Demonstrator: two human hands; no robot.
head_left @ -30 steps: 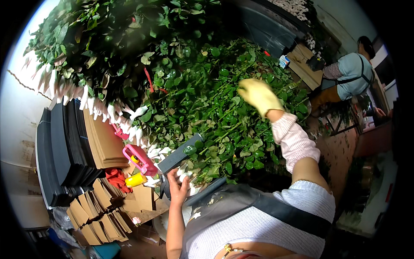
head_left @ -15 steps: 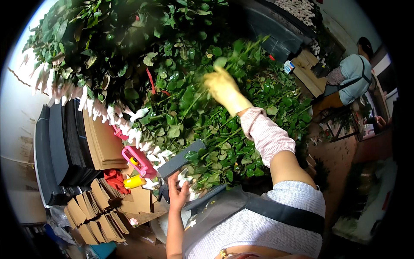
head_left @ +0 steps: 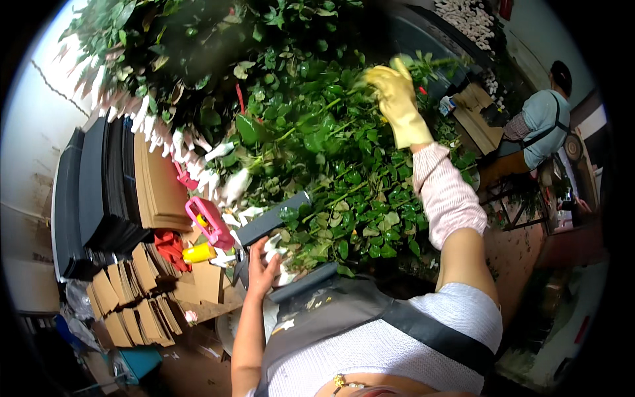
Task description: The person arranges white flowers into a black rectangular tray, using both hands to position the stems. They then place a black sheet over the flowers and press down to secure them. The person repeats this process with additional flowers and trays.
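Observation:
My right hand (head_left: 395, 99), in a yellow rubber glove, is closed around the stem end of a long leafy rose. The rose (head_left: 291, 134) slants down to the left, its pale bud (head_left: 238, 185) in a white net sleeve. Beneath it lies a thick heap of leafy rose stems (head_left: 370, 218). My bare left hand (head_left: 262, 270) is at the near edge of the heap, thumb and fingers apart. A dark grey bar (head_left: 272, 220) lies just beyond its fingertips, and white-netted buds show beside it.
At the left stand dark grey sheets (head_left: 99, 185), brown cardboard (head_left: 157, 188) and folded cardboard pieces (head_left: 135, 298). A pink tool (head_left: 213, 221) and a yellow cylinder (head_left: 198, 253) lie near my left hand. Another person (head_left: 546, 122) works at the far right.
My right hand has moved to the right, drawing the rose so that its netted bud now shows above the heap. My left hand has shifted only slightly.

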